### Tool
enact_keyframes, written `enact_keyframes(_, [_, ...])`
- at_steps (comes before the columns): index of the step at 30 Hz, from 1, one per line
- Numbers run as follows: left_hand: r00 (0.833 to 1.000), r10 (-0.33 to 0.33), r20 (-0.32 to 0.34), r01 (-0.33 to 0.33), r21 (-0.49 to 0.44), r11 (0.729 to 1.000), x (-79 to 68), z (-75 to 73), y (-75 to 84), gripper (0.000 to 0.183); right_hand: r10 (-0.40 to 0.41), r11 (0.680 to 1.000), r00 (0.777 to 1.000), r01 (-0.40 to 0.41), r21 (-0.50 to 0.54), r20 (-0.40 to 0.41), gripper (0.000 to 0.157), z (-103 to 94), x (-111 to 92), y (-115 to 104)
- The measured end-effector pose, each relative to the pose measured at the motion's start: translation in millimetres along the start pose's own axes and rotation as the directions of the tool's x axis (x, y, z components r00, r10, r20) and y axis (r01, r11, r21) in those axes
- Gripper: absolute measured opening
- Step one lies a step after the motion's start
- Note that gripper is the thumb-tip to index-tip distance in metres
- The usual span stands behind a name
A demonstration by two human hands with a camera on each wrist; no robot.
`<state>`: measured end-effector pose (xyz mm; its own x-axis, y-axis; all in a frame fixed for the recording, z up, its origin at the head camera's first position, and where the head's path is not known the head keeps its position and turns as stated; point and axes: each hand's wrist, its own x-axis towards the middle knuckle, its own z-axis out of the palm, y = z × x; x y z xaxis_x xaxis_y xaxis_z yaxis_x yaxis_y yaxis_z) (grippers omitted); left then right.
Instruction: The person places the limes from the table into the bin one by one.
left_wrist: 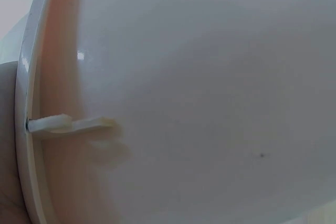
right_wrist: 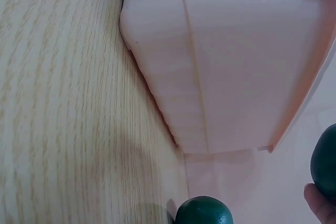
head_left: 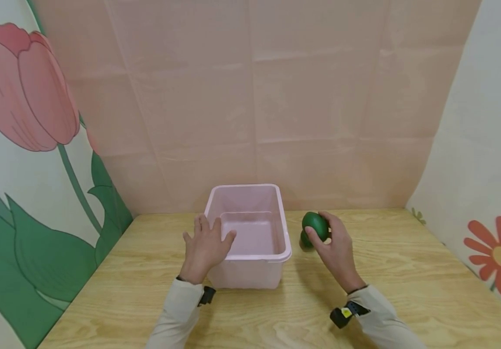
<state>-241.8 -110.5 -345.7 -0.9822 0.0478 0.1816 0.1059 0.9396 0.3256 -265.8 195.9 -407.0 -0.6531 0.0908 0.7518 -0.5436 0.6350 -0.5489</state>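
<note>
A pale pink plastic bin (head_left: 246,274) stands upright on the wooden table. My left hand (head_left: 205,247) lies at its near left rim with the fingers spread; the left wrist view shows the bin's wall (left_wrist: 199,93) close up. To the bin's right, my right hand (head_left: 335,247) holds a smooth, dark green, rounded object (head_left: 315,224) between thumb and fingers, raised off the table. A second green rounded object (head_left: 306,240) sits on the table just below, partly hidden. Both green objects also show in the right wrist view, the lower one (right_wrist: 203,212) cut off by the frame.
The bin's inside floor (head_left: 250,232) shows nothing lying on it. A pinkish sheet (head_left: 250,106) hangs behind the table (head_left: 146,295). Flower-printed panels stand at left (head_left: 37,194) and right (head_left: 460,169).
</note>
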Motion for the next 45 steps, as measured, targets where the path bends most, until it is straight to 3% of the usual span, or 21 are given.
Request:
enact_keyframes(17, [1.0,0.002,0.001,-0.002,0.012,1.0,0.2,0.5,-0.6,0.069,0.023,0.999,1.0,-0.023,0.049,-0.001,0.056,0.6,0.9,-1.4])
enact_keyframes(45, [1.0,0.009,-0.016,-0.009,0.007,1.0,-0.3,0.5,0.1,0.069,-0.011,1.0,1.0,0.011,0.005,0.0,0.065,0.2,0.0,-2.4])
